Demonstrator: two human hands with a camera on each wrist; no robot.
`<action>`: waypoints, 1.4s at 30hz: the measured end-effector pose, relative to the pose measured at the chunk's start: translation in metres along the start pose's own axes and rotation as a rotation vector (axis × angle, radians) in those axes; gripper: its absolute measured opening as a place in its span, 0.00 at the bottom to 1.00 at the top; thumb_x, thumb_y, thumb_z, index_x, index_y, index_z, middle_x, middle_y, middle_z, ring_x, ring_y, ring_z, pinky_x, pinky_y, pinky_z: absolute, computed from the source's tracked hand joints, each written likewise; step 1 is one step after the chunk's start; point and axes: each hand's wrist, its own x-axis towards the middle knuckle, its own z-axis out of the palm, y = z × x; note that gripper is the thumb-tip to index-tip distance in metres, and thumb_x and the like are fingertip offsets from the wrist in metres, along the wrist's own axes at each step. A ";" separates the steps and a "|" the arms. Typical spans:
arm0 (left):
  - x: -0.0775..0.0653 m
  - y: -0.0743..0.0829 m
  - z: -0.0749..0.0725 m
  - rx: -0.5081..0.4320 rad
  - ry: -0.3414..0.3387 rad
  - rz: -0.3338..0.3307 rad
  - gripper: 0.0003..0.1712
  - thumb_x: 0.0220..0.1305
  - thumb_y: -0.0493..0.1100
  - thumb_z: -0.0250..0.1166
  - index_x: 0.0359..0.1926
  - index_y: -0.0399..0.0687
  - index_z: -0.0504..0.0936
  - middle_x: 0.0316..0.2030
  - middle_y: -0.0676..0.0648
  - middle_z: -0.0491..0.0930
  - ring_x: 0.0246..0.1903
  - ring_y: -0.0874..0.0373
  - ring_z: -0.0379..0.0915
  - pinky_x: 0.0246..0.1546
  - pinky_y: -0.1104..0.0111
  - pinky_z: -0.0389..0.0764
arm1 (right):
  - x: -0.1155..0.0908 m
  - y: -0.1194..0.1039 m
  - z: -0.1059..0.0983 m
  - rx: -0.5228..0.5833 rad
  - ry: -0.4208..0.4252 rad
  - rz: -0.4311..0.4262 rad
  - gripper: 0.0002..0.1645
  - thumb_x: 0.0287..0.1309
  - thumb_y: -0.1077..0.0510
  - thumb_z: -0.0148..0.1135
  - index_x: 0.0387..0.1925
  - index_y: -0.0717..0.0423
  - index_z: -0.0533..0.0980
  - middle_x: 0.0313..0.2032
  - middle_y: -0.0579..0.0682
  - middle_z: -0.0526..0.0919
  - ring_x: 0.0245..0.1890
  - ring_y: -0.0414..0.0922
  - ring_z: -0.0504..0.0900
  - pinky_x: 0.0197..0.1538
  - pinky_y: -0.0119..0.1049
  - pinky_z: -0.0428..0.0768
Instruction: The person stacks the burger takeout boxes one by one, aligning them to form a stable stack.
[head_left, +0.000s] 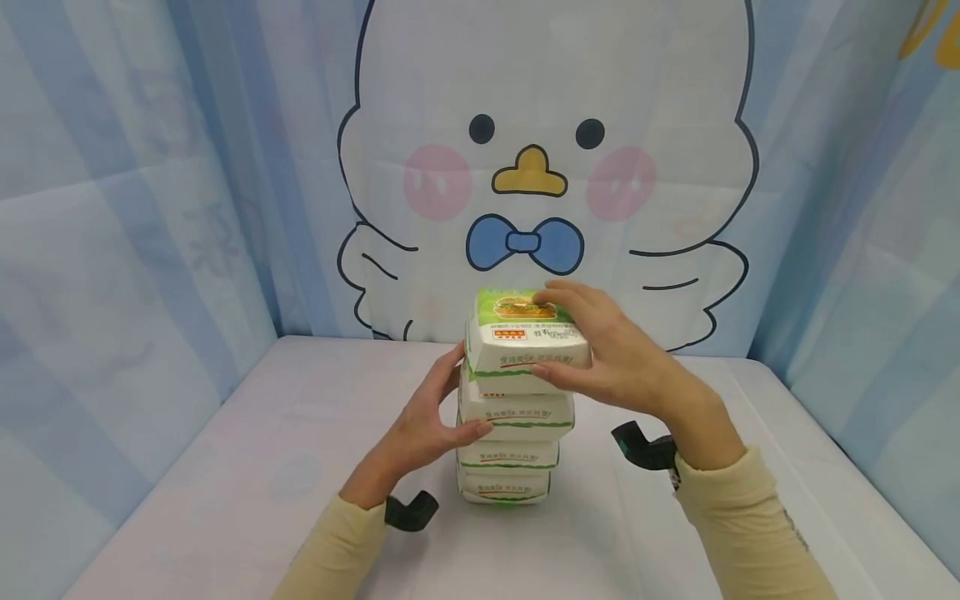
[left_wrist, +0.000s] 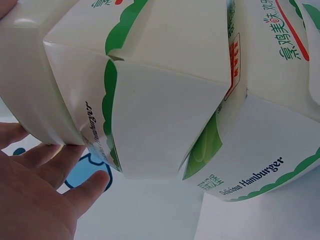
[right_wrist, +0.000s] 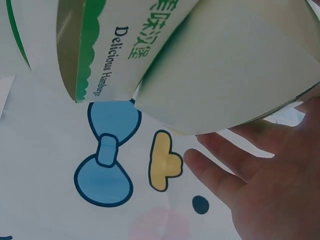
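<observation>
Several white-and-green paper hamburger boxes are stacked upright at mid-table, with the upper ones jutting a little to the right. My right hand (head_left: 618, 358) holds the top hamburger box (head_left: 525, 358), its thumb on the front face and its fingers over the top and far side. Against the left of the stack, my left hand (head_left: 427, 417) grips the second hamburger box (head_left: 517, 412), thumb across its lower front; the other fingers go behind, partly hidden. In the left wrist view, fingers (left_wrist: 60, 167) reach along the far side of the boxes. Beneath sits the bottom hamburger box (head_left: 504, 485).
A pale tabletop (head_left: 300, 483) surrounds the stack. Behind it hangs a curtain (head_left: 675, 167) printed with a cartoon chick wearing a blue bow tie. Striped blue curtains (head_left: 112, 250) enclose the sides. A black wrist mount (head_left: 411, 510) is on each forearm.
</observation>
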 end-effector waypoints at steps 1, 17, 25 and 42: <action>0.000 0.000 0.000 0.002 -0.002 0.003 0.57 0.57 0.46 0.73 0.77 0.72 0.45 0.73 0.56 0.57 0.74 0.52 0.55 0.71 0.37 0.54 | 0.000 -0.001 0.001 -0.001 0.003 -0.002 0.44 0.54 0.39 0.70 0.70 0.41 0.63 0.75 0.45 0.57 0.71 0.51 0.58 0.62 0.60 0.75; 0.000 0.001 -0.001 -0.017 -0.012 0.007 0.58 0.56 0.44 0.74 0.77 0.71 0.45 0.74 0.53 0.55 0.74 0.50 0.55 0.72 0.40 0.56 | 0.000 0.006 0.005 -0.020 0.055 -0.024 0.44 0.57 0.40 0.68 0.72 0.44 0.62 0.75 0.50 0.56 0.70 0.57 0.62 0.62 0.61 0.75; 0.000 0.003 -0.002 -0.023 -0.009 0.006 0.59 0.55 0.44 0.75 0.77 0.72 0.45 0.74 0.53 0.55 0.75 0.51 0.53 0.73 0.42 0.55 | -0.002 0.007 0.004 0.007 0.054 -0.025 0.46 0.56 0.40 0.69 0.72 0.44 0.61 0.76 0.49 0.54 0.72 0.56 0.59 0.64 0.63 0.72; -0.003 0.006 -0.007 -0.023 0.011 0.011 0.63 0.52 0.46 0.76 0.78 0.68 0.43 0.77 0.56 0.47 0.77 0.51 0.46 0.74 0.45 0.55 | -0.009 0.017 0.004 0.093 0.085 -0.050 0.43 0.63 0.35 0.56 0.75 0.41 0.56 0.77 0.49 0.51 0.77 0.56 0.51 0.66 0.74 0.59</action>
